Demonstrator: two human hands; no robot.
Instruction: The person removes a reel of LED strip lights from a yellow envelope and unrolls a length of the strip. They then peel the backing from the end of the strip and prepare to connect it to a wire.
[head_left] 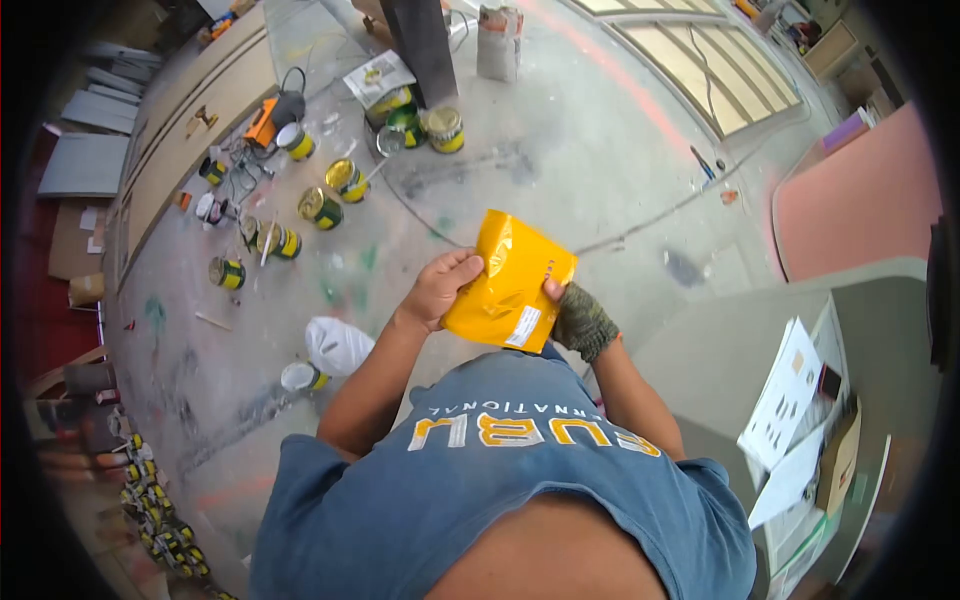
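I hold a glossy yellow packet [508, 272] with a white label in front of my chest, above the concrete floor. My bare left hand [438, 290] grips its left edge, thumb on top. On the packet's lower right edge sits my right hand [582, 320], which wears a dark knitted glove. Both hands are closed on the packet, which is creased and tilted. My blue shirt fills the bottom of the view.
Several yellow-and-green paint cans [322, 207] stand scattered on the stained floor at the upper left, with more at the lower left. A white bag [338, 343] lies near my left elbow. A grey table [720, 350] with papers [790, 395] is at my right.
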